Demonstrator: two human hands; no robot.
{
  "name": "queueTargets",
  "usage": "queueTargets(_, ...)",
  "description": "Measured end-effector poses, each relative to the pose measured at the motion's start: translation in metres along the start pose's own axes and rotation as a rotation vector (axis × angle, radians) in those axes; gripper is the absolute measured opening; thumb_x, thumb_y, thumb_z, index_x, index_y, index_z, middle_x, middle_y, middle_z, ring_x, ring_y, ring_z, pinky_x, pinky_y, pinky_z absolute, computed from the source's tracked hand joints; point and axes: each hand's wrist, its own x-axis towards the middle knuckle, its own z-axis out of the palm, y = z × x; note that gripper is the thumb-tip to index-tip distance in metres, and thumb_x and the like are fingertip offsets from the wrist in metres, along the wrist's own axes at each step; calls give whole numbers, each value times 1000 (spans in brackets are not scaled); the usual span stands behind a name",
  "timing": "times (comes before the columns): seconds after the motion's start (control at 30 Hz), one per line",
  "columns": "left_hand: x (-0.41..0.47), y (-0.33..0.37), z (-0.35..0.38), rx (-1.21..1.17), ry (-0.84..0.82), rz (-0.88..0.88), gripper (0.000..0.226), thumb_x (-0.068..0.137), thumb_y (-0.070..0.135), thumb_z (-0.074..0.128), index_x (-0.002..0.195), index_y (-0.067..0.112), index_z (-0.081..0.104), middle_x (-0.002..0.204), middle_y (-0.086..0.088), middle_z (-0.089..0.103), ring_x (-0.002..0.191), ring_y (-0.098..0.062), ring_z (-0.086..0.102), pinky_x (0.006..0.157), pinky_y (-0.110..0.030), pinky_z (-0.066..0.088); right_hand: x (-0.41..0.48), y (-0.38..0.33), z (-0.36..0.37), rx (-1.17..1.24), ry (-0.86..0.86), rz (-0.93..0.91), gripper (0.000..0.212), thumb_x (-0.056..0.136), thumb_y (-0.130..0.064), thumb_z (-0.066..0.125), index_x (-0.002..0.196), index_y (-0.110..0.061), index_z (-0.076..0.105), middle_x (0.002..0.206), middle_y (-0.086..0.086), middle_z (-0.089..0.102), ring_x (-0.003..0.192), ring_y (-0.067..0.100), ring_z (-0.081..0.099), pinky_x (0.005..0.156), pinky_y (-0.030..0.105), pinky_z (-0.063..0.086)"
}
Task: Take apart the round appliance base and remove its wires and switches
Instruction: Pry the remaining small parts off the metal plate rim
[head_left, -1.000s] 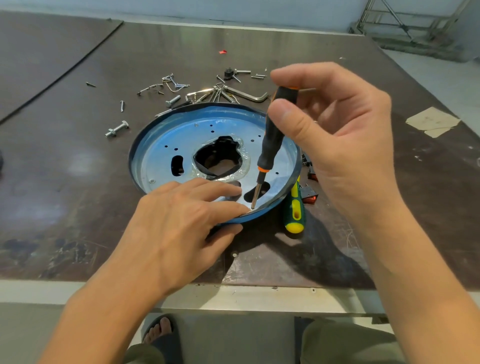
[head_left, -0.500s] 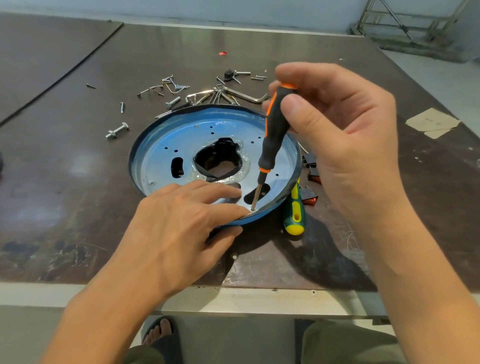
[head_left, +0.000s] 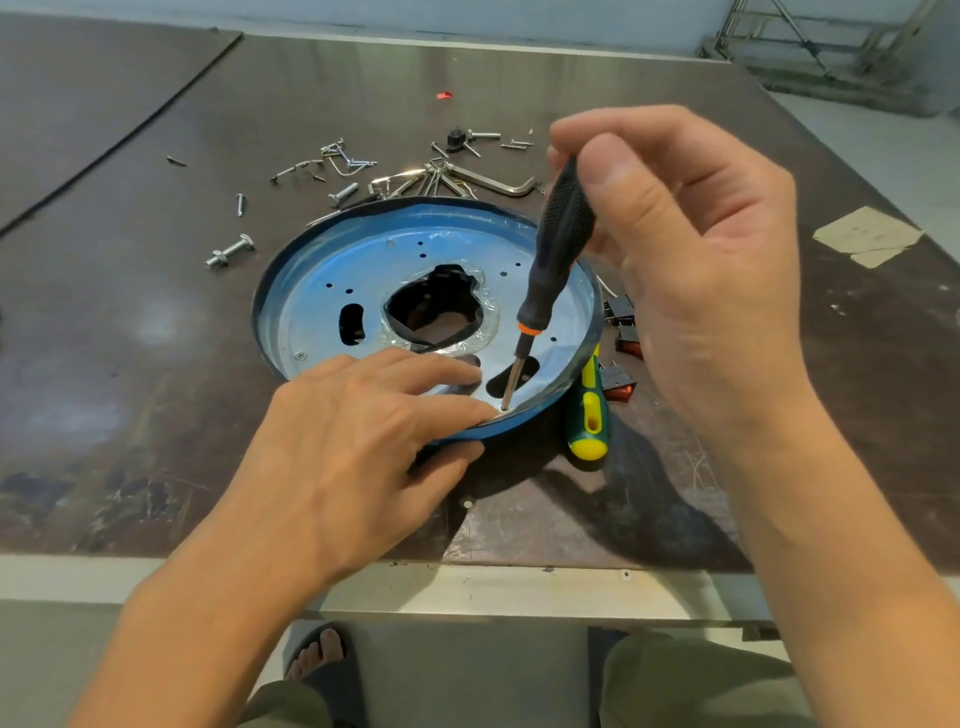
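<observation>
The round blue metal base (head_left: 332, 270) lies on the dark table, open side up, with a ragged hole in its middle. My left hand (head_left: 358, 457) grips its near rim, fingers laid flat inside and thumb under the edge. My right hand (head_left: 691, 291) pinches the top of a black screwdriver (head_left: 558, 239) with an orange collar. The screwdriver stands almost upright, its tip on a screw at the near rim, right beside my left fingertips. Red and black rocker switches (head_left: 623, 322) lie just right of the base, partly hidden by my right hand.
A green and yellow screwdriver (head_left: 589, 410) lies against the base's right edge. Loose screws, bolts (head_left: 228, 252) and hex keys (head_left: 493, 182) are scattered behind the base. Tape patches (head_left: 862, 236) sit at the far right. The table's front edge runs just below my wrists.
My right fingers have shifted on the handle top, the orange stripe turning out of sight, so the screwdriver has rotated. Its tip stays on the same screw. The left hand has not moved.
</observation>
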Motion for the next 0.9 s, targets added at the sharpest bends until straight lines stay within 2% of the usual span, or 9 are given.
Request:
queueTargets(0.1, 0, 0, 0, -1, 7, 5, 27, 85, 41, 61, 107, 37, 75, 121, 12, 68, 99, -15, 66, 65, -35, 55, 2, 0, -2, -74, 6, -36, 22, 96, -1, 66, 117, -6, 65, 94, 2, 69, 88, 11, 67, 84, 31, 55)
queueTargets(0.27, 0, 0, 1, -1, 13, 6, 27, 85, 41, 61, 108, 36, 75, 121, 12, 68, 98, -15, 66, 64, -34, 54, -2, 1, -4, -14, 2, 23, 25, 102, 3, 51, 123, -3, 62, 107, 16, 71, 99, 34, 71, 87, 44, 60)
queueTargets(0.37, 0, -1, 1, -6, 5, 5, 28, 86, 42, 59, 109, 37, 74, 122, 12, 67, 100, -14, 65, 65, -37, 55, -2, -2, 1, -73, -3, -18, 17, 101, -5, 59, 117, -8, 64, 97, 6, 69, 88, 16, 66, 81, 34, 58)
queueTargets(0.43, 0, -1, 2, -10, 0, 2, 29, 87, 43, 59, 111, 38, 73, 124, 12, 67, 103, -14, 65, 68, -38, 56, -1, -3, 2, -134, -9, -46, 20, 96, -8, 68, 116, -10, 65, 97, 1, 68, 89, 10, 65, 83, 31, 56)
queueTargets(0.53, 0, -1, 2, -9, -8, 4, 29, 87, 43, 59, 112, 38, 73, 125, 11, 67, 104, -15, 65, 68, -39, 57, 0, 1, -1, -129, -18, -41, 26, 96, -2, 66, 122, -7, 64, 103, 5, 70, 96, 15, 68, 86, 33, 57)
queueTargets(0.63, 1, 0, 1, -7, 0, 6, 29, 86, 42, 59, 110, 37, 74, 123, 11, 68, 103, -16, 66, 67, -38, 56, -1, 3, -1, -42, -16, 9, 30, 98, 4, 54, 126, -5, 61, 109, 16, 70, 102, 31, 70, 87, 39, 58)
queueTargets(0.7, 1, 0, 0, -5, 3, 4, 29, 86, 42, 59, 109, 37, 75, 121, 11, 68, 101, -16, 66, 66, -38, 56, -1, 2, 0, -16, -7, 14, 25, 99, 0, 55, 123, -6, 62, 105, 15, 70, 98, 27, 70, 85, 36, 57)
queueTargets(0.8, 1, 0, 0, -5, 1, -2, 28, 86, 42, 60, 110, 38, 74, 122, 12, 68, 101, -15, 66, 65, -38, 55, 0, 1, 1, -101, -3, -44, 21, 97, -7, 67, 117, -9, 64, 97, 4, 69, 90, 15, 66, 85, 33, 55)
queueTargets(0.9, 1, 0, 1, -5, 1, -6, 28, 87, 42, 60, 111, 39, 73, 123, 14, 67, 104, -15, 65, 68, -39, 56, 0, 2, -1, -125, 5, -54, 22, 95, -4, 68, 117, -6, 65, 99, 4, 70, 92, 17, 68, 87, 36, 58)
